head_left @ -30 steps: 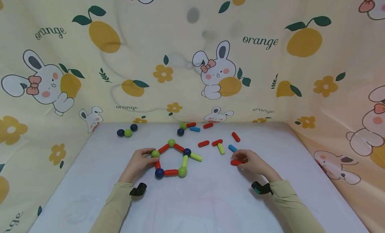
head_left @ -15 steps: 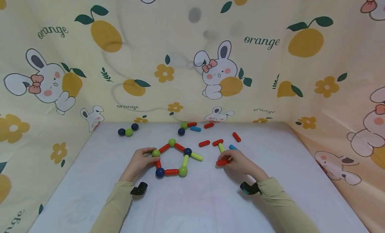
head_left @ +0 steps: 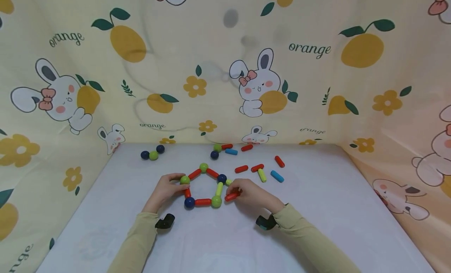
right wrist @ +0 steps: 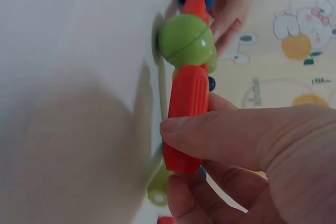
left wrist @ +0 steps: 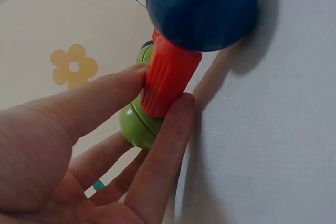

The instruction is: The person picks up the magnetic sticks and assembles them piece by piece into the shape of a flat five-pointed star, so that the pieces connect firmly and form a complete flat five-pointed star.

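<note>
Our right hand has come leftward, grip pinching a red rod just right of the pentagon; our left hand pinches its left side. We judge attaching underway; next needs rod and pentagon aligned.

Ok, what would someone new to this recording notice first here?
Probably the five-sided ring of balls and rods on the white table, held at its left side by the left hand. Next, the loose red rod that the right hand pinches, just right of the ring's lower-right green ball. Behind, a cream rabbit-print curtain fills the head view's upper part.
</note>
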Tool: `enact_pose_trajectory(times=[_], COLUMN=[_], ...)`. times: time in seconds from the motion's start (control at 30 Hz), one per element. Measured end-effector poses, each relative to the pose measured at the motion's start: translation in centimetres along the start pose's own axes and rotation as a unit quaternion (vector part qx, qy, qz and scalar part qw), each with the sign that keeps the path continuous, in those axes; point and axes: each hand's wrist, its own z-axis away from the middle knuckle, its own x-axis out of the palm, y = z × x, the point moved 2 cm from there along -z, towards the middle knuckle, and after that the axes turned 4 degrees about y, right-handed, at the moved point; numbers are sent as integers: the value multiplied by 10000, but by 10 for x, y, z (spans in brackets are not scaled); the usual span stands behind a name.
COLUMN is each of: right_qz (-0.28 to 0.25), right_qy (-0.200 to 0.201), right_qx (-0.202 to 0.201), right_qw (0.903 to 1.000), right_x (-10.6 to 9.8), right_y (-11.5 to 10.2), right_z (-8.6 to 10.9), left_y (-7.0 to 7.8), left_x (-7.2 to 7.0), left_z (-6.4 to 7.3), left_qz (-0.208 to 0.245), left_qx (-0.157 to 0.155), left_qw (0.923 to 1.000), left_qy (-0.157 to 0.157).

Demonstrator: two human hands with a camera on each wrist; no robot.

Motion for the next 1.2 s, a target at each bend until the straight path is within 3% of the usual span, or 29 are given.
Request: enact_pose_trajectory(times=[0.43, 0.77, 1.2], right_qz=[84, -306, -689], right_qy=[-135, -181, 435], right_qx=[69, 55, -65], right_qw=[9998, 9994, 9967], right_x=[9, -8, -51], right_y=[-3, -1, 20], right_z=[-9, -13, -69], left_y=[0, 0, -8], left_x=[1, -3, -17], left_z=[-2, 0, 9], left_qz=[18, -317, -431], left_qx=[-81, -25, 35], left_qw=[10000, 9994, 9986], left_qy=[19, 110, 317])
